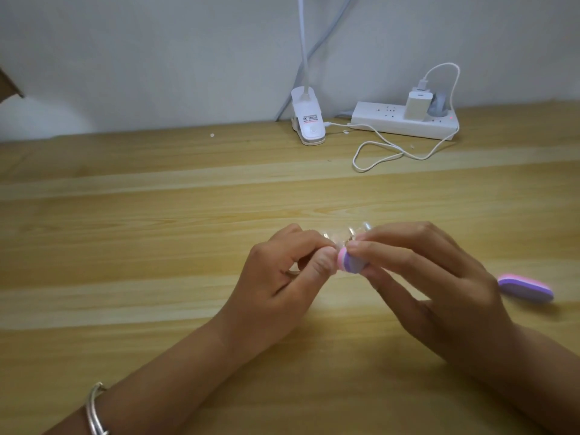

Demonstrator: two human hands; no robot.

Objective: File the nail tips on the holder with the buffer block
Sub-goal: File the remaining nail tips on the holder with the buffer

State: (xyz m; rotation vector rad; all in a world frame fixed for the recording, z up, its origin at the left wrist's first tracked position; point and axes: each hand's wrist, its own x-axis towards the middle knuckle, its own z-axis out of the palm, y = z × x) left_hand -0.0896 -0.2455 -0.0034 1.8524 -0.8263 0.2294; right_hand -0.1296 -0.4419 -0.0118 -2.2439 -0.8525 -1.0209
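Left hand (pixel 282 274) pinching clear nail-tip holder (pixel 348 233) steady above desk (pixel 157 246); right hand (pixel 433 271) pinching buffer block (pixel 350 262) against tip, grip tight for filing control. Spare buffer (pixel 525 288) lies right.

Between the left grip (pixel 282 271) and the right grip (pixel 439 277), the nail tips (pixel 351 230) look like clear, glossy plastic. The buffer block (pixel 348 262) pinched in the right grip is matt and foam-like. A second buffer block (pixel 525 288), right of that grip, has the same dull finish. The desk (pixel 157 246) under both grips is pale wood grain, smooth with a faint sheen. Behind the left grip, a bangle (pixel 94 409) is polished silvery metal. Beyond the grips, the power strip (pixel 376 119) and clip lamp base (pixel 309 120) are smooth white plastic.
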